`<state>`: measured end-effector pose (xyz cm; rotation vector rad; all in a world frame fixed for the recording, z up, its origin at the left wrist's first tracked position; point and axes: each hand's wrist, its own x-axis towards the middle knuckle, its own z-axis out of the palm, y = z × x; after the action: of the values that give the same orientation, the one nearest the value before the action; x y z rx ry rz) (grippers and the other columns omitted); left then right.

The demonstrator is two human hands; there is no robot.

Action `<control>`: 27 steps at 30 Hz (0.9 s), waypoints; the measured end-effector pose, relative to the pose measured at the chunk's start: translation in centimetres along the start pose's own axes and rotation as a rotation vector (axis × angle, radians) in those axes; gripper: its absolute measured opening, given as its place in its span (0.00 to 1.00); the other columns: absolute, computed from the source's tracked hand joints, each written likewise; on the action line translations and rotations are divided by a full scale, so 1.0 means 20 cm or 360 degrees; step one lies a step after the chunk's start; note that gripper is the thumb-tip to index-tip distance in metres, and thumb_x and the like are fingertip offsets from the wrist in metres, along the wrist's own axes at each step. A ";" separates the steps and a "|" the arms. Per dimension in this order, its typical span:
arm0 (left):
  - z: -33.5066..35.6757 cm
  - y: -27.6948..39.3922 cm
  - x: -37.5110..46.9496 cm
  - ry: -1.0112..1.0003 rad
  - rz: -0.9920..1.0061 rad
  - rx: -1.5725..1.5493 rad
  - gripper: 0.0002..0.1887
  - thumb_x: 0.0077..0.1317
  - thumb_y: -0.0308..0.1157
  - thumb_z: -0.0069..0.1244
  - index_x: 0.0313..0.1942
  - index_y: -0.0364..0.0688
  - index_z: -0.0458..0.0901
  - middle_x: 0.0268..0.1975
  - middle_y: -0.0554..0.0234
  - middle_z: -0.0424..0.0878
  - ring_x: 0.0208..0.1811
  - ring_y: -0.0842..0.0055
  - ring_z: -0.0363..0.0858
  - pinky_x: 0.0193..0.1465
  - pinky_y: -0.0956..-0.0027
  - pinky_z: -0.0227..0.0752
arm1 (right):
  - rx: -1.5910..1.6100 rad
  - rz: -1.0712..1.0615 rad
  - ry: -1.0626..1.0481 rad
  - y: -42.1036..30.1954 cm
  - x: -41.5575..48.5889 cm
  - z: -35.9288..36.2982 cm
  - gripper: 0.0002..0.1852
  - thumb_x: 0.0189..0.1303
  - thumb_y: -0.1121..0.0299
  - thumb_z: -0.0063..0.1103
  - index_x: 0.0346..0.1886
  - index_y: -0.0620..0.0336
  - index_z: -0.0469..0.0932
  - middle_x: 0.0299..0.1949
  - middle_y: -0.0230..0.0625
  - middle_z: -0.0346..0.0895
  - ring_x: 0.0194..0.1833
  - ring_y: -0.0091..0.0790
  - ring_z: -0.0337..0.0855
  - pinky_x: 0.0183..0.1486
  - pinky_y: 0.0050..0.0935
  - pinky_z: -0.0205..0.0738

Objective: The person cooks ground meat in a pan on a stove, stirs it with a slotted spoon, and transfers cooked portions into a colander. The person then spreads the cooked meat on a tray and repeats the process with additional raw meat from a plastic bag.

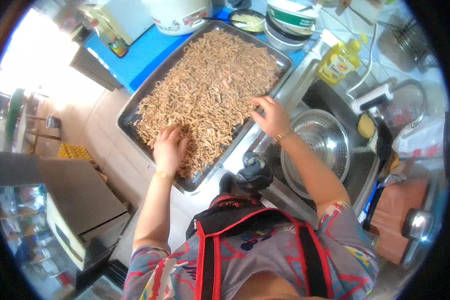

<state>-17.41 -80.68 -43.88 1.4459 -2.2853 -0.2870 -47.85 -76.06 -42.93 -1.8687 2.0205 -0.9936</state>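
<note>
A large dark metal baking tray (125,122) lies tilted across my view, heaped with brown shredded food (213,82), which looks like shredded meat. My left hand (170,146) is down in the near left part of the heap. Its fingertips are buried among the shreds, so its grip is hidden. At the tray's right rim is my right hand (272,116), thumb and fingers apart, with the fingertips at the edge of the shreds. Some dark tray bottom shows along the near and left sides.
Right of the tray is a steel sink (318,93) holding a perforated colander (317,138). A yellow soap bottle (337,67) stands behind it. Stacked bowls (290,26), a pan of pale shreds (247,20) and a white bucket (180,17) line the far side. A bundled dark cloth (255,172) lies near me.
</note>
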 end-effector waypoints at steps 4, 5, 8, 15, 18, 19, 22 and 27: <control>0.19 -0.03 0.33 -0.0063 -0.0074 0.0221 0.32 0.51 0.40 0.56 0.59 0.53 0.66 0.63 0.54 0.59 0.65 0.55 0.54 0.63 0.50 0.52 | -0.0468 0.0223 -0.0431 -0.18 0.37 0.27 0.29 0.49 0.57 0.60 0.58 0.43 0.65 0.56 0.38 0.65 0.58 0.47 0.63 0.54 0.42 0.65; 0.21 -0.03 0.38 -0.0124 -0.0178 0.0277 0.36 0.50 0.42 0.57 0.61 0.55 0.63 0.66 0.53 0.55 0.66 0.54 0.52 0.63 0.48 0.50 | -0.0516 0.0299 -0.0516 -0.26 0.41 0.34 0.31 0.48 0.56 0.62 0.58 0.40 0.64 0.57 0.38 0.63 0.59 0.48 0.61 0.55 0.44 0.64; 0.22 -0.08 0.48 -0.0389 -0.0553 0.0428 0.35 0.48 0.41 0.57 0.59 0.58 0.65 0.65 0.52 0.54 0.64 0.52 0.56 0.58 0.48 0.58 | -0.0831 -0.0022 -0.0937 -0.48 0.33 0.52 0.37 0.48 0.48 0.61 0.63 0.37 0.59 0.64 0.40 0.52 0.64 0.49 0.52 0.61 0.49 0.56; 0.06 -0.28 0.50 -0.0342 -0.0787 0.0241 0.18 0.50 0.30 0.52 0.44 0.52 0.76 0.50 0.55 0.71 0.48 0.58 0.75 0.48 0.57 0.71 | -0.0748 0.0195 -0.0724 -0.32 0.37 0.57 0.25 0.42 0.63 0.66 0.49 0.41 0.72 0.59 0.36 0.57 0.59 0.47 0.59 0.57 0.40 0.66; -0.10 -0.33 0.46 -0.0089 -0.0626 0.0136 0.18 0.48 0.29 0.52 0.42 0.47 0.75 0.46 0.52 0.73 0.45 0.54 0.75 0.46 0.57 0.70 | -0.0513 0.0159 -0.0718 -0.29 0.43 0.53 0.21 0.46 0.63 0.64 0.47 0.41 0.74 0.54 0.33 0.64 0.57 0.45 0.64 0.52 0.38 0.69; -0.15 -0.33 0.46 -0.0032 -0.0588 0.0082 0.18 0.47 0.30 0.54 0.42 0.45 0.75 0.44 0.51 0.74 0.44 0.54 0.75 0.45 0.58 0.70 | -0.0400 0.0215 -0.0741 -0.30 0.44 0.49 0.20 0.46 0.63 0.64 0.46 0.40 0.74 0.52 0.33 0.65 0.56 0.44 0.66 0.52 0.37 0.69; -0.26 -0.36 0.51 -0.0088 -0.0441 0.0179 0.16 0.54 0.41 0.52 0.41 0.44 0.76 0.44 0.54 0.75 0.43 0.56 0.77 0.44 0.57 0.71 | -0.0216 0.0207 -0.0841 -0.37 0.53 0.38 0.19 0.44 0.61 0.65 0.44 0.41 0.75 0.52 0.33 0.69 0.56 0.45 0.66 0.55 0.38 0.66; -0.08 -0.40 0.72 -0.0523 -0.0184 0.0090 0.24 0.56 0.51 0.49 0.48 0.45 0.76 0.50 0.55 0.74 0.51 0.62 0.74 0.51 0.59 0.70 | -0.0602 0.0206 -0.0839 -0.52 0.75 0.52 0.34 0.44 0.55 0.66 0.59 0.38 0.65 0.60 0.30 0.63 0.60 0.45 0.60 0.60 0.44 0.59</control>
<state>-15.52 -97.13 -42.08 1.6678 -2.4837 -0.5338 -36.21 -93.16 -40.27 -1.8742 2.0440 -0.0587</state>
